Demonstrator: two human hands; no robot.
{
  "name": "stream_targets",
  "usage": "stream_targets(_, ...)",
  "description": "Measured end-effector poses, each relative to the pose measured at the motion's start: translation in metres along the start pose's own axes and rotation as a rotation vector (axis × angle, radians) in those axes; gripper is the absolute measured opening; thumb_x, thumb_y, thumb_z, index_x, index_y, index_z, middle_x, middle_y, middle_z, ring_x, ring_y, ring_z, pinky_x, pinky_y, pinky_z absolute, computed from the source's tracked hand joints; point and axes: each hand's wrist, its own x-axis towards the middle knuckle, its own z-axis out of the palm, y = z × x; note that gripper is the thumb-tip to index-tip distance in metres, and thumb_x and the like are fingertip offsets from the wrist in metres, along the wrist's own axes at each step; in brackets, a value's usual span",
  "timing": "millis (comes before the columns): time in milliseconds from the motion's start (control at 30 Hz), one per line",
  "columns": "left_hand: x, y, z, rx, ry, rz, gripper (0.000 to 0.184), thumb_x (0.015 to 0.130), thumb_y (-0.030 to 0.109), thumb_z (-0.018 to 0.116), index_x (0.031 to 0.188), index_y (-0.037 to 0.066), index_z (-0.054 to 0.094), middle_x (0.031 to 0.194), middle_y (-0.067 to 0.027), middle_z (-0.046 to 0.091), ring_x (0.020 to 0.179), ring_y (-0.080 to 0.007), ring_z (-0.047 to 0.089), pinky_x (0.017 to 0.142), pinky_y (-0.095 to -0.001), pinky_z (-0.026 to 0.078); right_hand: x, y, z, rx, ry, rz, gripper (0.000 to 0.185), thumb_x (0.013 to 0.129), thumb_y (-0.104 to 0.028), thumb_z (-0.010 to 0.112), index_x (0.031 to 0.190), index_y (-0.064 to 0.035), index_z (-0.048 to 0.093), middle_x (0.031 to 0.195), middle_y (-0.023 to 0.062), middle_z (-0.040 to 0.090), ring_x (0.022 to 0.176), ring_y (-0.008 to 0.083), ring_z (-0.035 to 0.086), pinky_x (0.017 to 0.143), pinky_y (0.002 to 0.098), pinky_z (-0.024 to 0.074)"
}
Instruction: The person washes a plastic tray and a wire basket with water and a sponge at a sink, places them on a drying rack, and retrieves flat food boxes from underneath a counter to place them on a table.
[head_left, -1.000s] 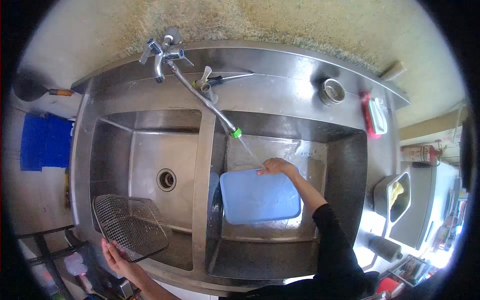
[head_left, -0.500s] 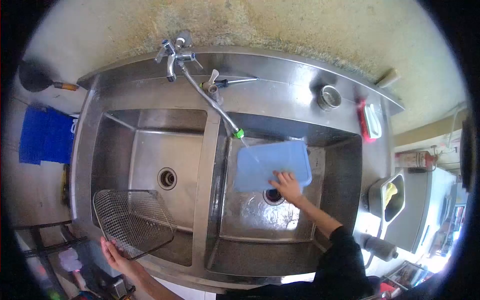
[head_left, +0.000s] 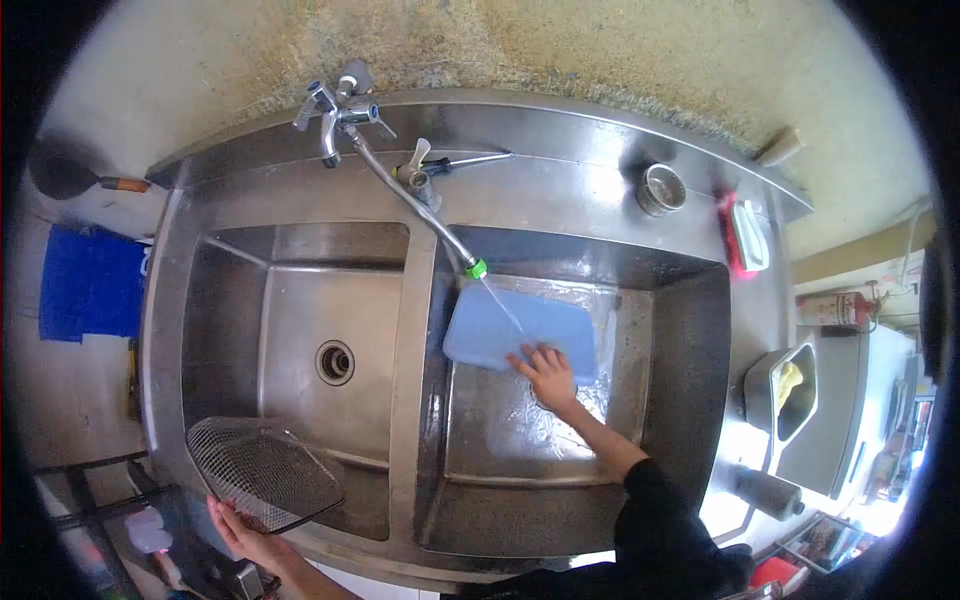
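My left hand [head_left: 240, 532] grips the near rim of a wire mesh basket [head_left: 262, 470], which is tilted over the front of the left sink basin [head_left: 315, 305]. My right hand [head_left: 546, 375] lies with its fingers spread on a flat blue plastic lid [head_left: 505, 325] with rounded corners, in the right basin [head_left: 615, 440]. Water runs onto the lid from a metal spout [head_left: 440, 232] with a green tip [head_left: 477, 269]. My right hand partly covers the drain below the lid's near edge.
Taps [head_left: 338, 115] stand at the back wall, with a screwdriver [head_left: 465, 161] on the ledge. A round metal bowl [head_left: 661, 190], a red and white brush [head_left: 742, 236] and a metal container [head_left: 780, 393] with a yellow cloth sit right. A grey bottle [head_left: 768, 492] lies near it.
The blue lid has shifted left and turned under the water, with my right hand moving left too. The wire basket has tilted and dropped slightly in my left hand.
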Motion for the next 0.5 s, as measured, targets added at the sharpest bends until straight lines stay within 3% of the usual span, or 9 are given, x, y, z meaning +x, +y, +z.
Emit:
stream_targets(133,0.007,-0.008,-0.008,-0.033,-0.048,-0.03,0.034,0.085,0.021,0.053,0.115,0.006,0.051,0.099,0.003,0.055,0.077,-0.002,0.046,0.063,-0.0161,0.034,0.0,0.058,-0.05,-0.046,0.084,-0.124,0.05,0.07,-0.006,0.05,0.116,-0.0255,0.05,0.107,0.0061,0.056,0.091,0.0256,0.056,0.073,0.0368,0.0472)
stream_targets(267,-0.004,-0.007,-0.003,-0.115,-0.062,-0.07,0.034,0.086,0.022,0.052,0.115,0.006,0.051,0.093,0.0034,0.055,0.075,-0.002,0.045,0.063,-0.0161,0.034,0.001,0.094,-0.081,-0.173,0.042,-0.171,0.045,0.073,-0.009,0.048,0.115,-0.0253,0.051,0.099,0.0088,0.058,0.077,0.0251,0.06,0.065,0.0357,0.0492)
stream_targets(367,-0.01,-0.007,-0.002,-0.072,-0.088,-0.096,0.034,0.086,0.023,0.051,0.115,0.005,0.05,0.089,0.0035,0.054,0.074,-0.002,0.045,0.063,-0.0166,0.034,0.012,0.094,-0.088,-0.172,-0.331,0.266,0.029,0.076,-0.015,0.05,0.102,-0.0229,0.059,0.077,0.0081,0.059,0.068,0.025,0.062,0.058,0.0376,0.0501)
stream_targets(467,-0.013,-0.002,0.0,-0.061,-0.065,-0.131,0.034,0.086,0.023,0.052,0.115,0.005,0.051,0.088,0.0035,0.054,0.076,-0.0024,0.044,0.064,-0.0172,0.034,0.04,0.093,-0.091,-0.138,-0.279,0.238,0.025,0.076,-0.021,0.052,0.099,-0.0212,0.06,0.076,0.0096,0.06,0.069,0.026,0.062,0.058,0.0382,0.0496)
stream_targets(500,-0.011,-0.005,-0.004,-0.073,-0.086,-0.155,0.034,0.086,0.023,0.052,0.115,0.005,0.051,0.088,0.0037,0.054,0.076,-0.0025,0.044,0.064,-0.0174,0.034,0.054,0.093,-0.094,-0.05,-0.391,0.306,0.025,0.078,-0.031,0.053,0.099,-0.0206,0.061,0.083,0.0122,0.061,0.077,0.0285,0.061,0.066,0.0397,0.0489)
